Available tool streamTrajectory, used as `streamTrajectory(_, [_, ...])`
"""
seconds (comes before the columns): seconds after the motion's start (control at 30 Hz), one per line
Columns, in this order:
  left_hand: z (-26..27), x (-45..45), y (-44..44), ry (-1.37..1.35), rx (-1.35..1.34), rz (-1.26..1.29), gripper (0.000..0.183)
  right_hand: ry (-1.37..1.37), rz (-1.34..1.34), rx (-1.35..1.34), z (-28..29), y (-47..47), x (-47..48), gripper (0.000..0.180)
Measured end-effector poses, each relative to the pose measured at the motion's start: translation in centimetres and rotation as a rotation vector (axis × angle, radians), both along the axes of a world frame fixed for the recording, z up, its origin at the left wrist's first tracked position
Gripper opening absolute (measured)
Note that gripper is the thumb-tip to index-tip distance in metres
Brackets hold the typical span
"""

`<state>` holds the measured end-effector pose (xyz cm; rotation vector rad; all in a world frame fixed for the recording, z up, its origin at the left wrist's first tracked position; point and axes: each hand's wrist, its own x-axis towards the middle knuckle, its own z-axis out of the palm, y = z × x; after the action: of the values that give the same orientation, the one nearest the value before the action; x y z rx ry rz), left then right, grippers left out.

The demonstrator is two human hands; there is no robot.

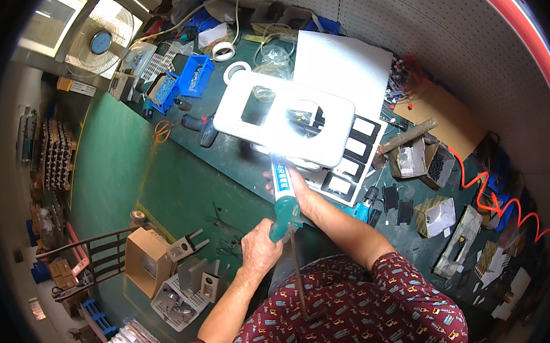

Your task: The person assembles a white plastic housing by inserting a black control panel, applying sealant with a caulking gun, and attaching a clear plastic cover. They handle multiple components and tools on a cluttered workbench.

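A caulking gun with a green body (286,212) holds a white and blue sealant cartridge (282,176) that bears writing. Around its grip and trigger closes my left hand (261,249). Farther forward, my right hand (299,185) supports the cartridge from the right side, its fingers partly hidden behind it. The bent plunger rod (297,270) extends back toward my shirt. Just beyond the cartridge is a glossy white housing panel (337,141) with a rectangular and a round opening. Glare and the panel's edge hide the nozzle tip. Black frames with white centres (358,147) lie under the panel's right side.
On the green bench are a cordless drill (207,128), orange-handled scissors (162,131), blue bins (196,76), tape rolls (223,51) and a white sheet (339,66). To the right stand cardboard boxes (410,157) and an orange coiled hose (497,203). A crate (179,302) sits on the floor at left.
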<state>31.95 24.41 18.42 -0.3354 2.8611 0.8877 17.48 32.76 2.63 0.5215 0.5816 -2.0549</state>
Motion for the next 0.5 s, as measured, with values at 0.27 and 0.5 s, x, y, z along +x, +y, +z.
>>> streamTrajectory(0.27, [1.0,0.5,-0.5,-0.015,-0.01,0.002,0.017,-0.045,0.029,-0.03,-0.3,-0.3,1.0,0.055])
streamTrajectory(0.5, [2.4,-0.6,-4.6,-0.042,-0.027,-0.093,0.021,-0.096,-0.068,-0.025,2.6,-2.0,1.4,0.055])
